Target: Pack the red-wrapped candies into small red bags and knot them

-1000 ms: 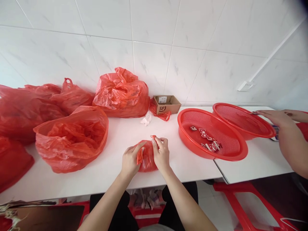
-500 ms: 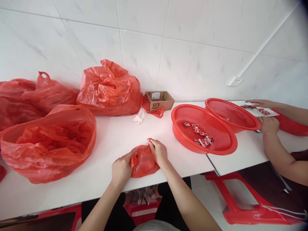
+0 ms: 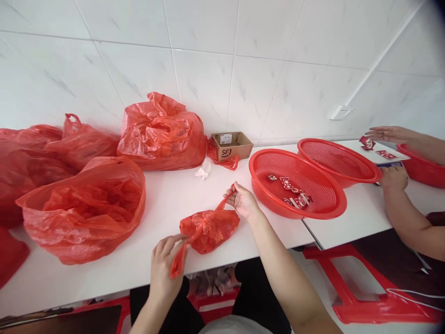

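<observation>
A small red plastic bag (image 3: pixel 217 230) lies on the white table in front of me, bunched and twisted at its top, with some contents showing faintly through the film. My left hand (image 3: pixel 167 262) pinches one of its handles, which is drawn out toward the lower left. Between the fingertips of my right hand (image 3: pixel 243 200) is the other handle, stretched up to the right. To the right of the bag stands a red perforated basket (image 3: pixel 264 197) with several red-and-white printed packets (image 3: pixel 287 183) in it.
A large open red bag (image 3: pixel 83 241) and full red bags (image 3: pixel 162 134) crowd the left and back. Beside a cardboard box (image 3: pixel 233 147) lies crumpled white tissue (image 3: pixel 204 168). A second red basket (image 3: pixel 373 174) sits near a co-worker's hands (image 3: pixel 394 178), with packets on a white board.
My hands have moved apart, pulling the bag's two handles outward to left and right. The bag's top is now cinched. The co-worker's far hand has lifted a packet.
</observation>
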{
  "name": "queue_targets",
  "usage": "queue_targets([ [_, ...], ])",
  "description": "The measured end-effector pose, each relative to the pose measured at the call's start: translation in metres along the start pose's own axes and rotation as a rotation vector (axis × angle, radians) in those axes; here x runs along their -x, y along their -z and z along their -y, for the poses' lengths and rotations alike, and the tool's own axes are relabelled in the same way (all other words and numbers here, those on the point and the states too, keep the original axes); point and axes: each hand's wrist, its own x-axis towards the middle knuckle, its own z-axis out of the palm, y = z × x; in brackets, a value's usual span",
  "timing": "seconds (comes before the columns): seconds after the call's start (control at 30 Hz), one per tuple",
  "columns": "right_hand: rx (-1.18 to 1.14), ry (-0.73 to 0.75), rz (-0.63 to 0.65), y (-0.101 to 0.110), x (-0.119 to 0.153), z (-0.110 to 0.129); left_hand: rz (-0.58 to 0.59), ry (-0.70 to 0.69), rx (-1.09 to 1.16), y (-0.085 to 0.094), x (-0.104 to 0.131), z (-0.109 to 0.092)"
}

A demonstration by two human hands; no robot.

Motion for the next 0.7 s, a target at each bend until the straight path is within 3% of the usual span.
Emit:
queue_targets([
  [0.1, -0.003, -0.001, -0.037, -0.011, -0.011, -0.005, 0.045, -0.075, 0.090, 0.013, 0.008, -0.016],
  [0.17, 0.032, 0.010, -0.047, -0.018, -0.014, -0.011, 0.081, -0.028, 0.196, 0.023, 0.000, -0.025],
  [0.3, 0.137, 0.089, 0.016, -0.037, 0.000, -0.004, 0.193, 0.256, 0.599, 0.037, -0.043, -0.033],
  [0.47, 0.306, 0.232, 0.332, -0.070, 0.041, 0.037, 0.142, 0.555, 0.944, 0.028, -0.093, -0.035],
  [0.57, 0.337, 0.291, 0.412, -0.079, 0.051, 0.055, 0.156, 0.543, 0.944, 0.019, -0.100, -0.040],
  [0.7, 0.207, 0.292, 0.252, -0.075, 0.036, 0.061, 0.292, 0.447, 0.818, 0.011, -0.092, -0.051],
])
